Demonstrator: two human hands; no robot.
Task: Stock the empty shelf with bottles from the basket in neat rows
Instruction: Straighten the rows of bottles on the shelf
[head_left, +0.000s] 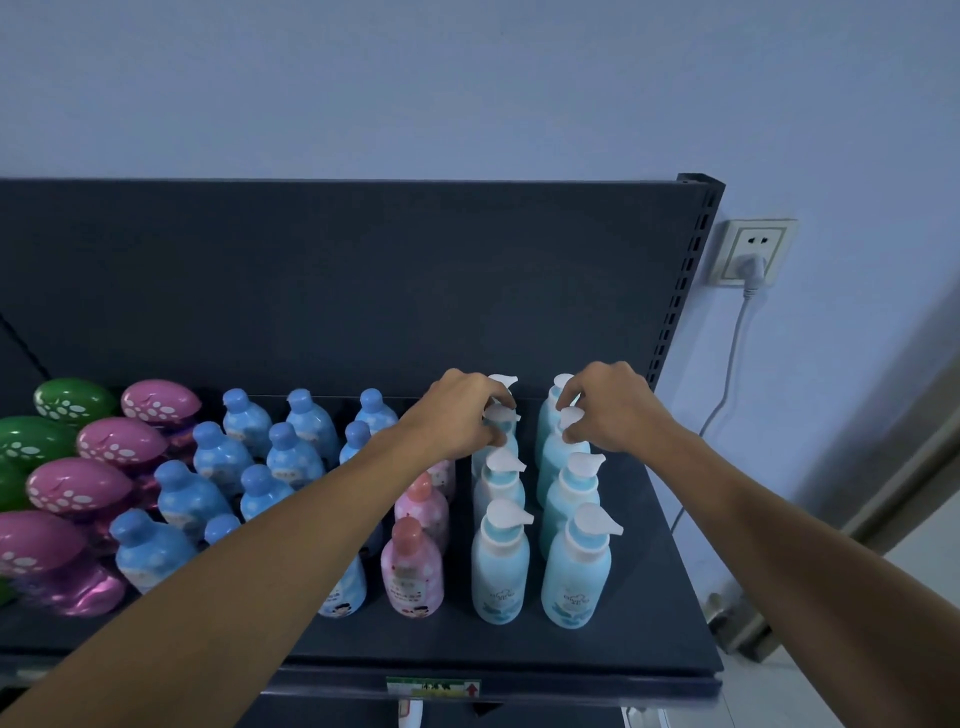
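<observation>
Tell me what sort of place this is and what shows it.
Probably a shop, or a mock-up of one: a dark metal display shelf with a slotted upright, what looks like a price label on its front edge, and identical pump bottles standing in rows.

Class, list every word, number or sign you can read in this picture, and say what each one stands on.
Shelf-edge tag: dark characters on green, too blurred to read.
Same tag: a red arrow pointing up.
Pump bottles: front print too small to read.
Pink bottles: label print blurred.
Blue-capped bottles: label print blurred.
No number is legible.
</observation>
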